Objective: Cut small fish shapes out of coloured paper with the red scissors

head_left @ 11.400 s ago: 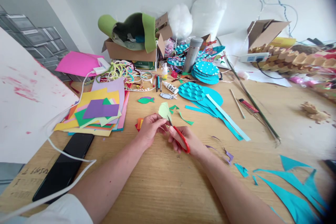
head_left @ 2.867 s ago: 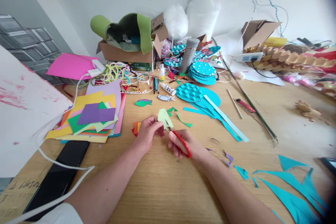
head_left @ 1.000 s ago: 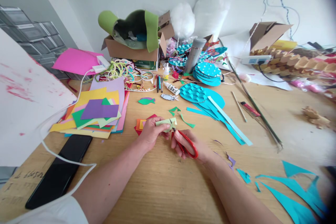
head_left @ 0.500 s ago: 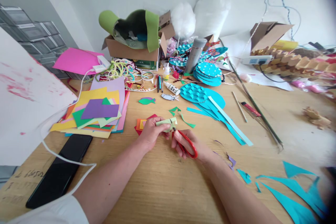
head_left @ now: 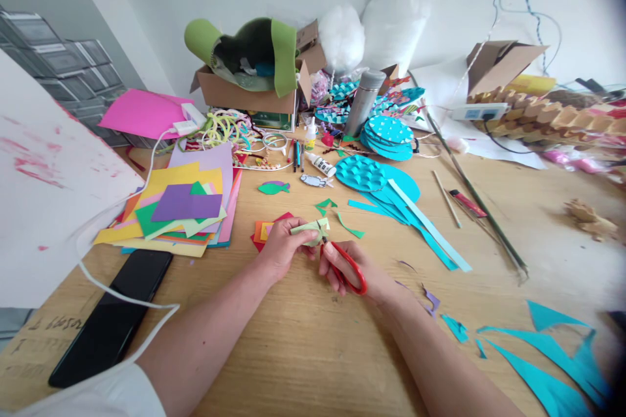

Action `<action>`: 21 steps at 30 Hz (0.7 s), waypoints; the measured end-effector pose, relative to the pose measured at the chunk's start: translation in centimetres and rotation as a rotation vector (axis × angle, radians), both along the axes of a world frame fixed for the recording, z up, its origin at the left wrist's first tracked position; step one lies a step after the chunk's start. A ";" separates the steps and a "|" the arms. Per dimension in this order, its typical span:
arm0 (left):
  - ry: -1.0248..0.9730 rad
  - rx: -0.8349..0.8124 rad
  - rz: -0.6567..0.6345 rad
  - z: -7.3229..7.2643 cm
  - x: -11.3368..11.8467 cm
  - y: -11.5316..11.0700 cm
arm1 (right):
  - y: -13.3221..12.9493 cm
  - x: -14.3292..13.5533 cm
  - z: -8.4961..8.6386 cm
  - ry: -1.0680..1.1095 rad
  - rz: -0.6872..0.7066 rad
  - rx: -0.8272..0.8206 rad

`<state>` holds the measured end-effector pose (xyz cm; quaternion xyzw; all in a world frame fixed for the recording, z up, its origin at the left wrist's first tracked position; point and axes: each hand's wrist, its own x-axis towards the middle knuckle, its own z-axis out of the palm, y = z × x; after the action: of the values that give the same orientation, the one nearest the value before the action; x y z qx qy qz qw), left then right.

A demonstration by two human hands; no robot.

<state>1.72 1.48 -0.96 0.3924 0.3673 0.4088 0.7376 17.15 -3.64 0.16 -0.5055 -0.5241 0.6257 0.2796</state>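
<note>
Pinched in my left hand (head_left: pixel 283 246) is a small piece of light green paper (head_left: pixel 302 229), held a little above the table. My right hand (head_left: pixel 345 267) is closed round the red handles of a pair of scissors (head_left: pixel 360 277), whose blades sit at the paper's right end. Just left of my left hand lie small red, orange and yellow paper pieces (head_left: pixel 259 231), partly hidden by it. Green paper scraps (head_left: pixel 342 220) rest beyond my hands. A green and purple paper fish (head_left: pixel 274 187) and a white fish cutout (head_left: pixel 315 180) lie farther back.
Stacked coloured paper (head_left: pixel 186 202) and a black phone (head_left: pixel 112 319) with a white cable across it are at left. Blue paper discs and strips (head_left: pixel 405 189) lie right of centre, near a long stick (head_left: pixel 469 189). Blue offcuts (head_left: pixel 542 352) are at lower right. A grey flask (head_left: pixel 364 104) stands behind.
Hardly anything differs. My right hand and the scissors have shifted very slightly left; my left hand keeps its place with the paper.
</note>
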 end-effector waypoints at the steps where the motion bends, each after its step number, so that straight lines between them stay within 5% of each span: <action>1: 0.000 0.000 0.000 0.0 0.0 0.0 | 0.0 0.0 0.0 0.000 -0.001 -0.002; 21: -0.018 -0.002 -0.007 -0.4 -0.1 0.1 | 0.2 0.0 -0.2 -0.025 -0.005 0.005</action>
<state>1.65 1.60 -1.37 0.3893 0.3598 0.4095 0.7425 17.11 -3.48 -0.03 -0.5140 -0.5279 0.6172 0.2759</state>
